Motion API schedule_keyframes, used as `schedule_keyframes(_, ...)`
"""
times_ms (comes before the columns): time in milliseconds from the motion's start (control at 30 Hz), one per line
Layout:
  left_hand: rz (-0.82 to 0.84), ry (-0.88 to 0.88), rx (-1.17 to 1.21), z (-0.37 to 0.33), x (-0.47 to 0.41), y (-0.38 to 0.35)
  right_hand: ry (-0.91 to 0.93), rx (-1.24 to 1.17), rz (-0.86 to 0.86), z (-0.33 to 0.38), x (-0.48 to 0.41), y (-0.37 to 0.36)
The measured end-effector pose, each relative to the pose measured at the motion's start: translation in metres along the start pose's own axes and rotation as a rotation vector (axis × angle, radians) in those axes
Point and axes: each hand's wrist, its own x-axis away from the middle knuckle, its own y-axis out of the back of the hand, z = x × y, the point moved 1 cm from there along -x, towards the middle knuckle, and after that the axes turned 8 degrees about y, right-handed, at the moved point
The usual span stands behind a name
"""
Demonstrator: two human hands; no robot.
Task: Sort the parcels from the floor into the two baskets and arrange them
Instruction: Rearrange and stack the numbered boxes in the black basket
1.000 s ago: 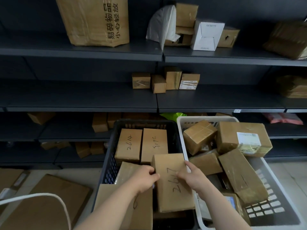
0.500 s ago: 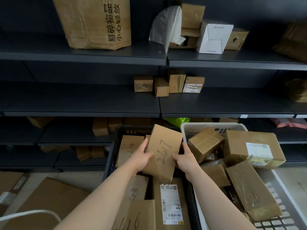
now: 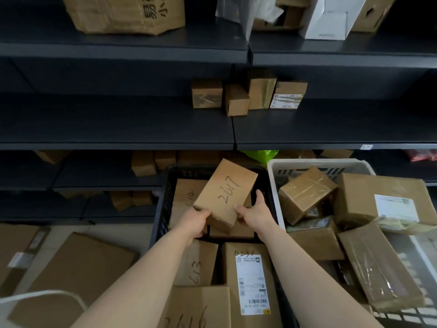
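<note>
A brown parcel marked 2617 (image 3: 227, 190) is held tilted above the far half of the black basket (image 3: 163, 204). My left hand (image 3: 196, 221) grips its lower left corner and my right hand (image 3: 255, 214) grips its lower right edge. Beneath it in the black basket lie several brown parcels, among them one marked 613 (image 3: 198, 266), one with a white label (image 3: 250, 280) and one marked 2616 (image 3: 196, 311). The white basket (image 3: 276, 185) on the right holds several larger taped parcels (image 3: 305, 192) heaped loosely.
Dark metal shelves (image 3: 118, 119) rise behind the baskets, with small boxes (image 3: 248, 95) on the middle shelf and more on the lower ones. Flat cardboard parcels (image 3: 78, 268) lie on the floor at the left. A white cord (image 3: 42, 297) curves at the bottom left.
Both hands lifted the 2617 parcel off the stack in the black basket and carried it toward the far end, tilting it. The parcels under it came into view.
</note>
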Motion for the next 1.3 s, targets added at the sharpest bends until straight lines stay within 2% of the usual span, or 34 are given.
schedule_keyframes(100,-0.098,-0.023,0.041,-0.006,-0.013,0.011,-0.028,-0.013,0.031,0.005,-0.003,-0.001)
schedule_keyframes(167,-0.188,-0.091,0.020,-0.012,-0.016,0.017,-0.003,0.060,-0.015,0.009,-0.008,0.003)
schedule_keyframes(267,-0.129,-0.165,0.021,-0.021,-0.016,0.015,0.114,0.219,-0.109,0.016,-0.021,0.010)
schedule_keyframes(400,-0.055,-0.230,0.014,-0.025,-0.012,0.018,0.090,0.148,-0.043,0.012,-0.030,0.009)
schedule_keyframes(500,-0.034,-0.254,-0.049,-0.018,-0.008,0.023,0.030,0.080,-0.057,0.000,-0.022,0.006)
schedule_keyframes(600,-0.003,-0.199,-0.251,-0.002,0.007,0.030,-0.047,0.047,-0.010,-0.012,-0.004,0.008)
schedule_keyframes(767,-0.006,-0.166,-0.520,0.028,0.041,0.048,-0.119,0.202,0.270,-0.031,0.047,0.007)
schedule_keyframes(933,-0.042,-0.071,-0.626,0.063,0.064,0.075,-0.108,0.328,0.483,-0.046,0.090,0.006)
schedule_keyframes(1067,-0.058,-0.029,-0.722,0.081,0.076,0.086,-0.139,0.368,0.532,-0.054,0.112,-0.001)
schedule_keyframes(1300,-0.031,0.065,-0.724,0.100,0.092,0.090,-0.204,0.335,0.474,-0.069,0.150,-0.009)
